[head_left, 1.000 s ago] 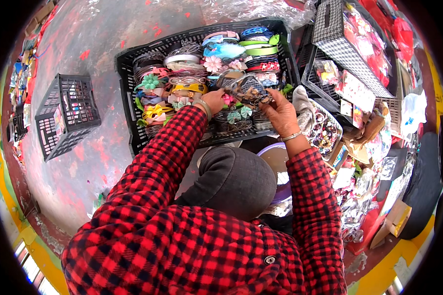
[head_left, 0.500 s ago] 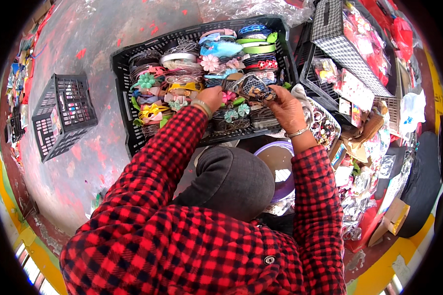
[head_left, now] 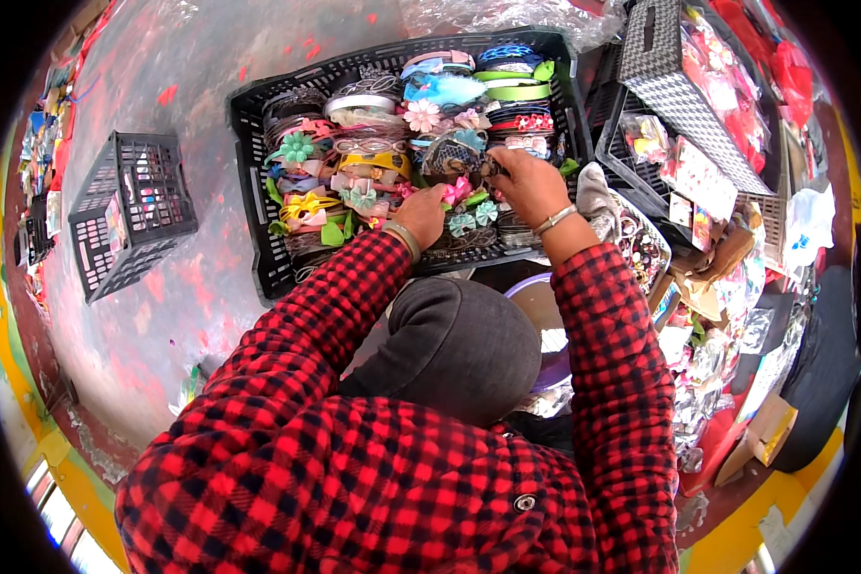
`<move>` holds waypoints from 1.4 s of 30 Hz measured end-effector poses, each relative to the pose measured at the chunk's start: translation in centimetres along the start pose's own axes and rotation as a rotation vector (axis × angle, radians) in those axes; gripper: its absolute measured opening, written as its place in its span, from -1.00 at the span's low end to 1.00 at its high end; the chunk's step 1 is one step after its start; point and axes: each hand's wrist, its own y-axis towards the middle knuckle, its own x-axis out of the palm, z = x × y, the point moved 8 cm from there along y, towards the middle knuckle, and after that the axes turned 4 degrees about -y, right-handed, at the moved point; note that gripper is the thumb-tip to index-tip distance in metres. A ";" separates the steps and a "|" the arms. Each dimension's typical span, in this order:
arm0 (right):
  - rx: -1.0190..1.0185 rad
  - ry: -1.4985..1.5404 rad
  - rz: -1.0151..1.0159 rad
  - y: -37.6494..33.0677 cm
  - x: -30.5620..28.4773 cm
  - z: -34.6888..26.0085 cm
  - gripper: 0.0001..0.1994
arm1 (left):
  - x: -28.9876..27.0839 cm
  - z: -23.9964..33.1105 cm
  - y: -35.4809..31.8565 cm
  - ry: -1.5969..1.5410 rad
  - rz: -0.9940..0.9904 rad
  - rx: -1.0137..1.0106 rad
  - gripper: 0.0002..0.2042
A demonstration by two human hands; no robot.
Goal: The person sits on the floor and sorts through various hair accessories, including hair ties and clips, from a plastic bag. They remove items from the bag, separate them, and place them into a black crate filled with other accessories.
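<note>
A black plastic crate [head_left: 258,239] lies on the ground in front of me, packed with several rows of colourful headbands and hair bows [head_left: 354,163]. Both arms, in red and black checked sleeves, reach into it. My right hand [head_left: 528,187], with a bracelet on its wrist, pinches one end of a dark patterned headband [head_left: 454,155] above the middle rows. My left hand [head_left: 423,212] is curled on the headband's near end, next to a pink bow [head_left: 454,191]. My dark cap hides the crate's near edge.
A smaller black crate [head_left: 129,225] lies tipped on the red-stained concrete at the left. To the right stand a checked basket [head_left: 679,86], packets of small accessories [head_left: 698,182] and bags of goods. A purple bowl [head_left: 545,316] sits beside my cap.
Both hands have shifted left over the crate, carrying the dark patterned headband from its right rows toward the middle. My left hand has closed in nearer the pink bow.
</note>
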 end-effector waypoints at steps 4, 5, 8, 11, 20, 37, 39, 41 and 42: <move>-0.067 0.017 -0.067 2.0 -1.3 -1.0 -0.77 | 0.5 -0.5 0.3 0.004 -0.071 -0.032 -0.68; -0.079 0.014 -0.073 2.1 -1.6 -1.3 -0.76 | 0.4 -0.5 0.3 -0.010 -0.067 -0.042 -0.68; -0.101 0.039 -0.088 2.2 -2.0 -1.9 -0.73 | 0.5 -0.6 0.4 -0.013 -0.068 -0.087 -0.67; -0.152 0.024 -0.047 1.9 -1.0 -2.8 -0.73 | 0.3 -0.4 0.4 -0.031 -0.071 -0.108 -0.70; -0.123 -0.037 0.028 1.2 -3.4 -3.3 -0.73 | 0.2 -0.3 0.4 -0.007 -0.027 -0.057 -0.69; -0.097 -0.110 0.040 0.8 -0.2 -1.7 -0.89 | 0.0 0.1 0.3 -0.006 0.030 -0.027 -0.70; -0.086 -0.122 0.032 0.9 1.8 -1.2 -0.90 | 0.1 0.0 0.4 -0.003 0.003 -0.076 -0.71; -0.062 -0.130 0.027 1.1 3.1 -1.2 -0.90 | 0.0 0.3 0.4 -0.033 -0.046 -0.095 -0.71; -0.051 -0.117 0.043 1.3 3.9 -1.2 -0.90 | -0.1 0.4 0.4 -0.046 -0.070 -0.104 -0.71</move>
